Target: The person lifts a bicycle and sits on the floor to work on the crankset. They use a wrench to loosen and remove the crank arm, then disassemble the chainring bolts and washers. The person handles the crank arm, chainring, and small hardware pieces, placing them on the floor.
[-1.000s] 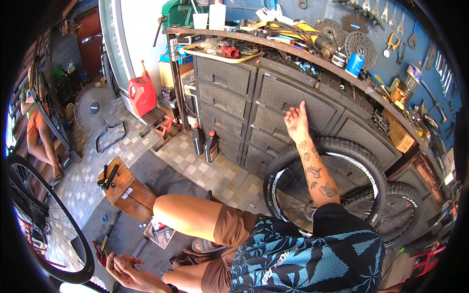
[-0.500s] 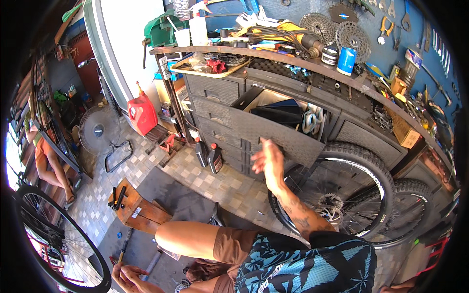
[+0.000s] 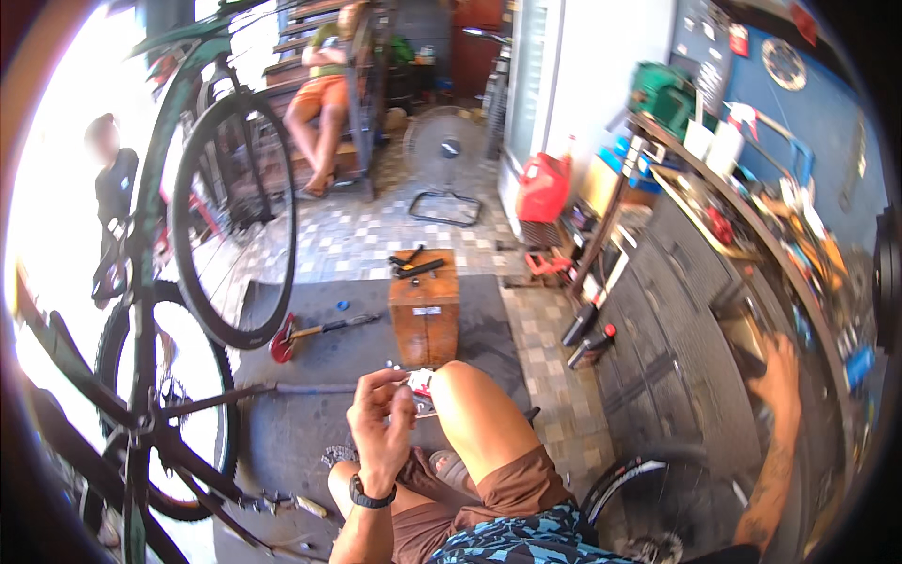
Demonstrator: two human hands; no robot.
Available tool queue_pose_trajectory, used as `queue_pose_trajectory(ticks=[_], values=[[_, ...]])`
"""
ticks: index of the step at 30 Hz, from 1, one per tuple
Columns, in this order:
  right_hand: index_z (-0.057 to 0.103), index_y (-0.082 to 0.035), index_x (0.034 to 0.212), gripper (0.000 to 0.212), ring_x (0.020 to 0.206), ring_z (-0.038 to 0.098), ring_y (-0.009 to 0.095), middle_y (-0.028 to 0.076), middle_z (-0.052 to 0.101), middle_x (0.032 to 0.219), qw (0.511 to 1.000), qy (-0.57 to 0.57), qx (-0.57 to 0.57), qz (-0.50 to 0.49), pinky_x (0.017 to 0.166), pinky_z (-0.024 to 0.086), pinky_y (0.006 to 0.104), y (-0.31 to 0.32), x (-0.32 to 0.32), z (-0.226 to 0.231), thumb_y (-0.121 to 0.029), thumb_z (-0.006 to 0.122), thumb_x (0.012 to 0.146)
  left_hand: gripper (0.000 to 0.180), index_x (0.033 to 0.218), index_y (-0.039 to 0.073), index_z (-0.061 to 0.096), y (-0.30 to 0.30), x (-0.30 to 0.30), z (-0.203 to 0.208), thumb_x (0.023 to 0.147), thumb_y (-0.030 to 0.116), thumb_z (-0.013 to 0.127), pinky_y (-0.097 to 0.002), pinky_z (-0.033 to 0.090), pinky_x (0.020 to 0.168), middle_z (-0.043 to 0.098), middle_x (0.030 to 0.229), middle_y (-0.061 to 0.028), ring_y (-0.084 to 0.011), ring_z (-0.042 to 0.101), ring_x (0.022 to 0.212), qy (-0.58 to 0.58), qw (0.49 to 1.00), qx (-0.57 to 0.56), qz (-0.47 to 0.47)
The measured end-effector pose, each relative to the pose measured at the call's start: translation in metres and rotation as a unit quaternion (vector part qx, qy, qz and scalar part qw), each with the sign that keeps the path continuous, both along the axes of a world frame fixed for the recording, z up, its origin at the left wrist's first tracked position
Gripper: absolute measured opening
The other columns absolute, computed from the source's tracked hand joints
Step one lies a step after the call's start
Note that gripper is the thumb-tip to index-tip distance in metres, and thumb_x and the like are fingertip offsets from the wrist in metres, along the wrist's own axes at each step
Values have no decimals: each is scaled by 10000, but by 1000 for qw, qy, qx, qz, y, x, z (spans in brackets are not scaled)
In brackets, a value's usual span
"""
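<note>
My left hand (image 3: 381, 423), with a dark watch (image 3: 372, 495) on its wrist, is raised over my lap, beside my bare knee. Its fingers curl toward the thumb; whatever may be between them is hidden. Just past the fingertips lies a small white and red item (image 3: 421, 383), too blurred to name. On the right, my right hand (image 3: 778, 381) reaches the pulled-out drawer (image 3: 742, 340) of a dark grey cabinet (image 3: 658, 329). Its fingers are stretched and apart at the drawer's edge, and I see nothing held in them.
A bicycle frame (image 3: 143, 282) with wheels stands at left. Ahead, a wooden box (image 3: 425, 329) bears black parts on the dark mat (image 3: 493, 324), near a red-headed mallet (image 3: 282, 340). Beyond are a fan (image 3: 449, 148), a red jerrycan (image 3: 543, 188) and a seated person (image 3: 319, 103); bottles (image 3: 590, 346) stand by the cabinet.
My view has swung left, so the cabinet and right hand now sit at the right side. My left hand has come up over my lap. My right hand has moved onto the drawer's edge.
</note>
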State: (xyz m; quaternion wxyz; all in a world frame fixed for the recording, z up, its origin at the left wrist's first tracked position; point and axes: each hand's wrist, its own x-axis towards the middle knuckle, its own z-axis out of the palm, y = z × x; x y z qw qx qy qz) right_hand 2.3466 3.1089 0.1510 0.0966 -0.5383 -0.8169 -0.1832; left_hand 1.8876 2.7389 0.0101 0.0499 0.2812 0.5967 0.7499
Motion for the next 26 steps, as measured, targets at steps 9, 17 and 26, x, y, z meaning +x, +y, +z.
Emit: queue_pose_trajectory(ticks=[9, 17, 26], values=[[535, 13, 1444, 775, 1379, 474, 431, 251, 515, 1455, 985, 28, -159, -54, 1157, 407, 485, 14, 13, -29, 25, 791, 713, 205, 1184, -9, 628, 3, -5, -3, 987, 36, 667, -224, 494, 586, 693, 754, -43, -60, 646, 663, 8, 999, -42, 13], [420, -73, 1553, 946, 1395, 478, 452, 256, 507, 1478, 987, 121, -95, -47, 1147, 422, 498, -11, -19, 2, -111, 835, 703, 197, 1204, 8, 619, 16, 7, 0, 1010, 37, 640, -224, 518, 590, 678, 794, -22, -57, 622, 680, -10, 999, -40, -28], [403, -122, 1575, 964, 1464, 420, 416, 200, 448, 1577, 937, 218, 191, 194, 1238, 305, 523, 0, -20, 5, -15, 756, 685, 288, 1257, 68, 611, 92, 63, 11, 1006, 180, 695, -358, 525, 648, 716, 807, -82, -236, 687, 714, 90, 965, 35, -243]])
